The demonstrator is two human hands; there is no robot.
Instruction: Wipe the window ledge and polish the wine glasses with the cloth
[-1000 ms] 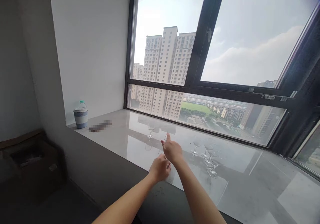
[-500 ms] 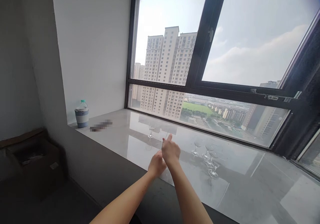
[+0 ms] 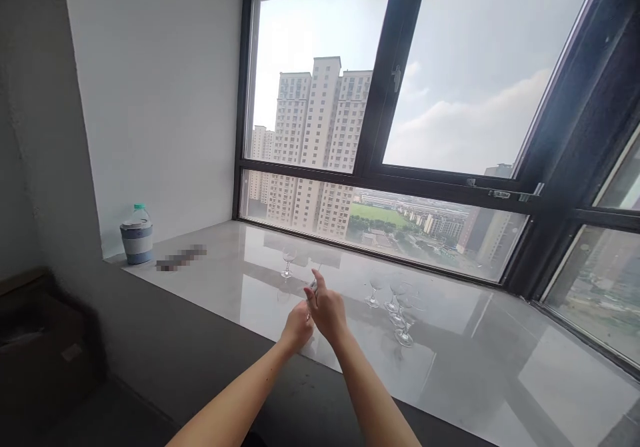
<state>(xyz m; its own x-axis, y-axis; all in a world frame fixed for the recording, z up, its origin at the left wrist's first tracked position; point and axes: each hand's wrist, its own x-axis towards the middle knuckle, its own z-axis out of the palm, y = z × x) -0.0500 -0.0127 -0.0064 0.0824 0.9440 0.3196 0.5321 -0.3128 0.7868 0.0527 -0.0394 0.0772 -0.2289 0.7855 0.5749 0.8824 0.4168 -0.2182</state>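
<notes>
Over the front part of the glossy sill (image 3: pixel 220 274), my two hands are close together. My right hand (image 3: pixel 329 308) is curled around a clear glass (image 3: pixel 315 283), a sliver of which shows between thumb and forefinger. Just below and to the left, my left hand (image 3: pixel 298 327) is closed at the lower part of that glass. Most of the glass is hidden by my fingers. Beyond my hands stands an upright stemmed glass (image 3: pixel 287 272). To the right several more stemmed glasses (image 3: pixel 404 336) stand in a cluster, with one stemmed glass (image 3: pixel 373 298) slightly apart.
At the sill's left end stands a blue-and-white cup (image 3: pixel 137 244) with a green-capped bottle (image 3: pixel 140 210) in or behind it. A pixelated object (image 3: pixel 181 258) lies beside it. A dark-framed window (image 3: pixel 370 177) borders the back. A box (image 3: pixel 50 360) sits low on the left.
The view has turned a little to the right, so everything sits further left. My right hand has tilted, with thumb and forefinger more apart and more of the glass showing.
</notes>
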